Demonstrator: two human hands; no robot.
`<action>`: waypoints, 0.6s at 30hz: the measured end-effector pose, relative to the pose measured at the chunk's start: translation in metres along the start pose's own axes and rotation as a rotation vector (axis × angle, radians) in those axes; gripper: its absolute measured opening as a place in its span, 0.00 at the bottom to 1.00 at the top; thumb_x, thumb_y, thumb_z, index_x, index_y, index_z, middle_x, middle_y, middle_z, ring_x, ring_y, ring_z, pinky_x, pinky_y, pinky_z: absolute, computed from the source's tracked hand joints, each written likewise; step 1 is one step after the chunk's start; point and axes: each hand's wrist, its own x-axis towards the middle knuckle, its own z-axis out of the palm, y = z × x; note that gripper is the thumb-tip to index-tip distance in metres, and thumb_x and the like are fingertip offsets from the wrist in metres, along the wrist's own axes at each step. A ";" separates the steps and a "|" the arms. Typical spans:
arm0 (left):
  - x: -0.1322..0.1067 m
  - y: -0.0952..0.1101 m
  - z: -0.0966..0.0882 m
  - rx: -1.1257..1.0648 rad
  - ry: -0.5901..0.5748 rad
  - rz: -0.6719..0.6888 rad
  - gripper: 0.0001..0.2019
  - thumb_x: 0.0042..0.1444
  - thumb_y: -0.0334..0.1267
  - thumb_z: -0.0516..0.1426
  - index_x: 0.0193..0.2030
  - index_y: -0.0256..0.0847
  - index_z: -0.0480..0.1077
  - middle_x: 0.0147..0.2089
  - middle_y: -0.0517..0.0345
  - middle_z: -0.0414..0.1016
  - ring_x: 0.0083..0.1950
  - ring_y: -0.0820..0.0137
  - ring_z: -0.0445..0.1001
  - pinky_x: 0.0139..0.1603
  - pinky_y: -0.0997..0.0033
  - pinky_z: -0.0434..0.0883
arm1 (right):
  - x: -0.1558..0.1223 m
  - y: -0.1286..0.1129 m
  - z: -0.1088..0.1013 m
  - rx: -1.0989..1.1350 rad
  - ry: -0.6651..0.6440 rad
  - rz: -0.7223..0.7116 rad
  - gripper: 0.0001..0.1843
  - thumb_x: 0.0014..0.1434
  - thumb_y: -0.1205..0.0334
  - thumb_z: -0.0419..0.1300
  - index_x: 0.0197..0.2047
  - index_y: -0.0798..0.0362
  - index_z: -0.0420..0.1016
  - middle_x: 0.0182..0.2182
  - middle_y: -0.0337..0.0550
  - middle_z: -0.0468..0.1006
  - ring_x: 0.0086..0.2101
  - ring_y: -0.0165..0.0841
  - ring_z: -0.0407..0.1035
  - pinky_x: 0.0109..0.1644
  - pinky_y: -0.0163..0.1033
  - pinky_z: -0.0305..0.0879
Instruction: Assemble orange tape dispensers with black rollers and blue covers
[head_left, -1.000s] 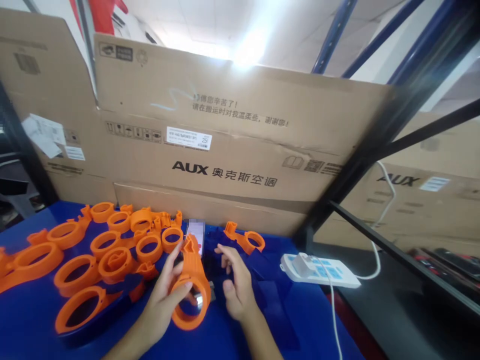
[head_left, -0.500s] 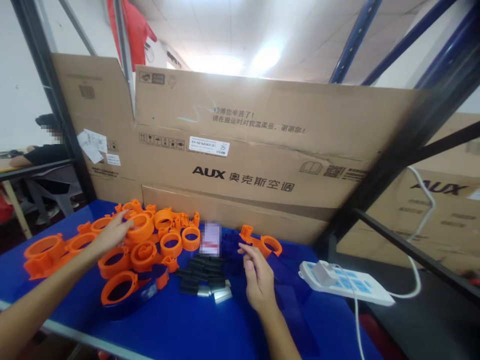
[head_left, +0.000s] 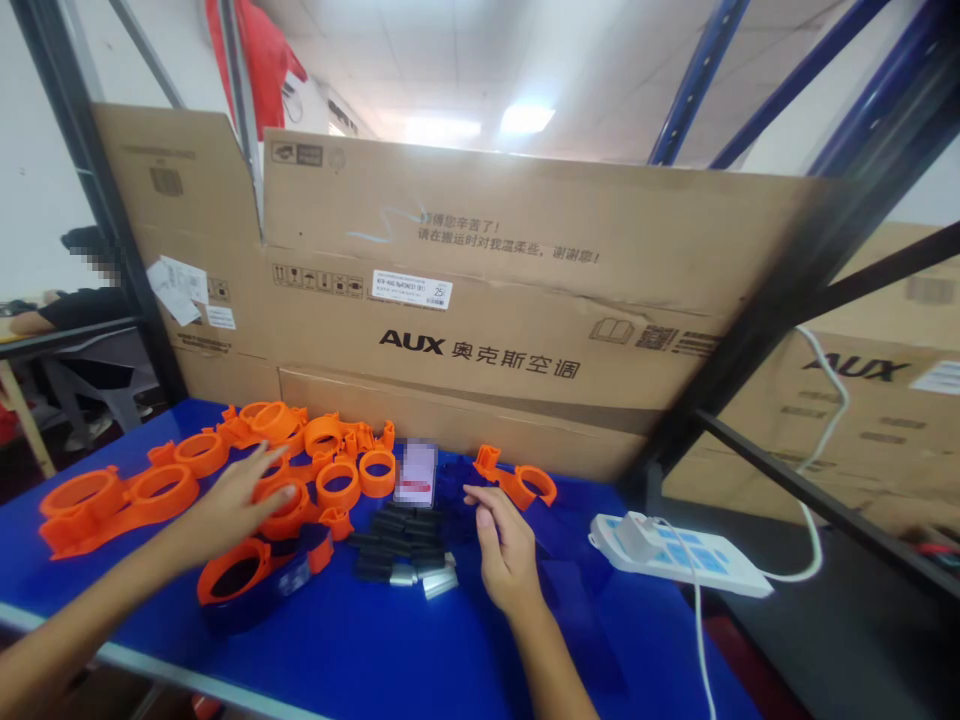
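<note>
My left hand [head_left: 232, 497] hovers with fingers spread over a heap of orange ring-shaped plastic parts [head_left: 300, 470] on the blue table [head_left: 375, 650]; it holds nothing. My right hand [head_left: 504, 545] rests near the table's middle with fingers loosely apart and empty. It lies between a pile of small black and silver blocks [head_left: 405, 555] on its left and a single orange ring part [head_left: 517, 480] just beyond its fingertips. A blue ring part with orange inside [head_left: 255, 585] lies below my left hand.
Large AUX cardboard boxes [head_left: 480, 330] stand along the back of the table. A white power strip [head_left: 679, 555] with a plug and cable lies at the right. Dark shelf posts [head_left: 750, 340] slant at the right. Another person sits at far left [head_left: 82, 300].
My left hand put down the orange ring part it held, reached left over the orange heap and has now drawn back slightly. The right hand stayed near the black blocks. The view swung left.
</note>
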 end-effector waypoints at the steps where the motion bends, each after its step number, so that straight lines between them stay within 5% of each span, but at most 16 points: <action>1: -0.010 0.006 0.004 0.091 -0.105 0.073 0.28 0.56 0.55 0.63 0.62 0.48 0.73 0.68 0.46 0.70 0.72 0.42 0.58 0.70 0.44 0.55 | 0.000 0.000 0.000 -0.002 0.001 -0.003 0.17 0.74 0.59 0.49 0.55 0.51 0.76 0.44 0.49 0.80 0.44 0.41 0.76 0.49 0.46 0.71; 5: -0.045 0.029 0.019 0.277 -0.332 0.256 0.18 0.55 0.57 0.63 0.48 0.51 0.77 0.60 0.50 0.75 0.59 0.47 0.71 0.61 0.49 0.65 | 0.001 -0.001 0.001 -0.009 0.002 -0.007 0.17 0.74 0.58 0.50 0.55 0.52 0.77 0.43 0.50 0.81 0.43 0.42 0.77 0.48 0.46 0.73; 9: -0.055 0.038 0.032 0.228 -0.353 0.210 0.11 0.57 0.49 0.63 0.44 0.49 0.74 0.44 0.52 0.79 0.42 0.54 0.77 0.46 0.59 0.69 | 0.002 -0.003 0.001 -0.013 0.004 0.000 0.17 0.73 0.58 0.50 0.54 0.52 0.78 0.41 0.49 0.81 0.42 0.41 0.77 0.47 0.46 0.73; 13: -0.052 0.040 0.039 0.117 -0.393 0.124 0.10 0.59 0.47 0.61 0.46 0.51 0.74 0.41 0.55 0.81 0.36 0.57 0.78 0.37 0.64 0.66 | 0.001 -0.005 0.001 -0.010 -0.001 0.004 0.17 0.73 0.58 0.50 0.54 0.51 0.78 0.40 0.49 0.81 0.41 0.41 0.77 0.46 0.45 0.73; 18: -0.044 0.056 0.038 -0.189 -0.355 0.052 0.12 0.52 0.44 0.67 0.44 0.51 0.78 0.30 0.60 0.76 0.26 0.64 0.71 0.28 0.70 0.62 | -0.001 -0.009 0.002 0.001 -0.029 0.014 0.17 0.74 0.59 0.49 0.54 0.51 0.78 0.40 0.48 0.81 0.41 0.41 0.77 0.45 0.45 0.73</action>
